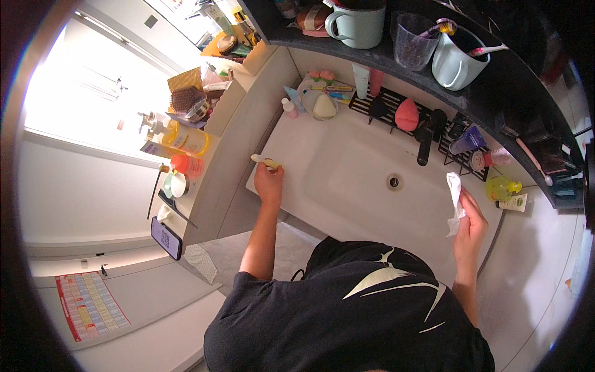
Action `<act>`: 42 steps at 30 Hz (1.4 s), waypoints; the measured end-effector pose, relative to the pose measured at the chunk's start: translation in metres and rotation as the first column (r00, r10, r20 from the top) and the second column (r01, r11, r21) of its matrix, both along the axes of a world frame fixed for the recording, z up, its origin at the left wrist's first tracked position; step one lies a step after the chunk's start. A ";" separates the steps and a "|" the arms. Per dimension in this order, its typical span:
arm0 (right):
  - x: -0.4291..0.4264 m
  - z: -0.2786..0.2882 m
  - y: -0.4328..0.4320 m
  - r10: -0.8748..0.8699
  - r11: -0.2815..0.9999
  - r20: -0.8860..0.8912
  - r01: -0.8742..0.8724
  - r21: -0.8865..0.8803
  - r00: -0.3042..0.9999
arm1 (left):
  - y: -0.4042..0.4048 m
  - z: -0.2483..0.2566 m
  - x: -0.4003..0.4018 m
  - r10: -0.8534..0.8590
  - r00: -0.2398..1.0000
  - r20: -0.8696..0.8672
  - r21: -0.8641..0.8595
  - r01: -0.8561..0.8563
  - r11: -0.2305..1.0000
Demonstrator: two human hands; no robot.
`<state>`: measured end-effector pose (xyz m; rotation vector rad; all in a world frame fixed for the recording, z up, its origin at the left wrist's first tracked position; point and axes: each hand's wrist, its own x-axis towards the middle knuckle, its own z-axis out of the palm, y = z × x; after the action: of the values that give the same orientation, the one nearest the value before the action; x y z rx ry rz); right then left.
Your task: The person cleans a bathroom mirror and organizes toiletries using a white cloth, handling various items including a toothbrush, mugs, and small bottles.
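My left hand (269,182) grips a small pale-yellow tube (272,164) with a whitish end, above the left end of the white washbasin (344,158). Over the basin's right side, my right hand (470,223) holds a crumpled white tissue (454,188), one corner hanging below the fingers. Between my hands lies the basin bowl with its round drain (394,182). A black faucet (425,139) stands at the back edge. At the back left corner a soap dish (312,108) carries a pale bar of soap (324,107), beside a small white-capped bottle (289,108).
Black wire racks (360,106) hold tubes and a pink makeup sponge (406,114). Above them, a dark shelf (320,45) bears mugs (360,25) and toothbrushes. A yellow-green pump bottle (499,188) stands right. The left ledge (221,153) carries bottles, a hairbrush (187,100) and a smartphone (166,238).
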<state>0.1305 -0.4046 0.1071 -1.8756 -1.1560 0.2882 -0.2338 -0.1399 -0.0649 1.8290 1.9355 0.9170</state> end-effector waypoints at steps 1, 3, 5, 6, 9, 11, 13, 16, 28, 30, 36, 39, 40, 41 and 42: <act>0.000 0.000 0.000 0.004 1.000 0.000 -0.004 0.003 1.000 | 0.001 0.000 -0.001 0.004 1.000 0.000 0.011 -0.004 1.000; 0.000 0.000 0.000 0.011 1.000 0.005 -0.011 0.009 1.000 | 0.000 0.002 -0.002 0.002 1.000 -0.011 -0.016 -0.003 1.000; -0.001 0.000 -0.001 0.014 1.000 0.015 -0.014 0.016 1.000 | -0.003 0.006 -0.003 0.006 1.000 0.009 -0.060 -0.006 0.998; 0.000 0.000 -0.001 0.003 1.000 0.009 -0.003 0.013 1.000 | -0.006 0.011 0.001 0.011 0.999 0.036 -0.090 -0.008 0.996; -0.001 0.001 -0.004 -0.029 1.000 -0.010 0.029 -0.003 1.000 | -0.017 -0.001 -0.009 0.022 0.988 -0.155 0.007 -0.021 1.000; 0.005 0.002 -0.011 -0.070 0.997 0.001 0.070 -0.016 0.998 | -0.037 0.003 -0.016 -0.134 0.925 -0.355 -0.098 0.106 0.990; 0.008 -0.002 -0.015 -0.068 0.998 0.005 0.068 0.015 0.998 | -0.060 0.052 0.008 -0.421 0.848 -0.322 -0.478 0.239 0.846; 0.004 0.001 -0.013 -0.085 0.996 0.029 0.084 0.032 0.996 | -0.090 0.129 0.075 -0.594 0.804 0.025 -0.489 0.528 0.694; 0.002 0.000 -0.045 -0.187 0.972 -0.059 0.193 0.131 0.981 | -0.069 0.249 0.361 -0.876 0.416 -0.245 0.455 0.847 0.275; 0.002 0.000 -0.050 -0.191 0.968 -0.051 0.197 0.155 0.980 | -0.063 0.248 0.386 -0.819 0.439 -0.370 0.399 0.871 0.286; 0.003 0.001 -0.057 -0.231 0.963 -0.068 0.238 0.129 0.971 | -0.051 0.256 0.409 -0.845 0.298 -0.444 0.177 0.954 0.244; 0.004 0.000 -0.060 -0.245 0.958 -0.060 0.251 0.137 0.968 | -0.048 0.250 0.414 -0.836 0.310 -0.452 0.227 0.947 0.228; 0.005 -0.001 -0.060 -0.248 0.957 -0.058 0.254 0.144 0.967 | -0.048 0.248 0.414 -0.828 0.326 -0.456 0.267 0.938 0.222; 0.005 -0.001 -0.061 -0.253 0.954 -0.063 0.260 0.146 0.965 | -0.047 0.248 0.413 -0.829 0.328 -0.452 0.237 0.941 0.243; 0.006 -0.002 -0.061 -0.261 0.952 -0.068 0.269 0.147 0.963 | -0.048 0.248 0.414 -0.832 0.327 -0.448 0.205 0.943 0.261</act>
<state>0.1363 -0.4661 0.1051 -1.8482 -0.8552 0.0889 0.1797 -0.1881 0.1836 2.8760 0.3522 0.6874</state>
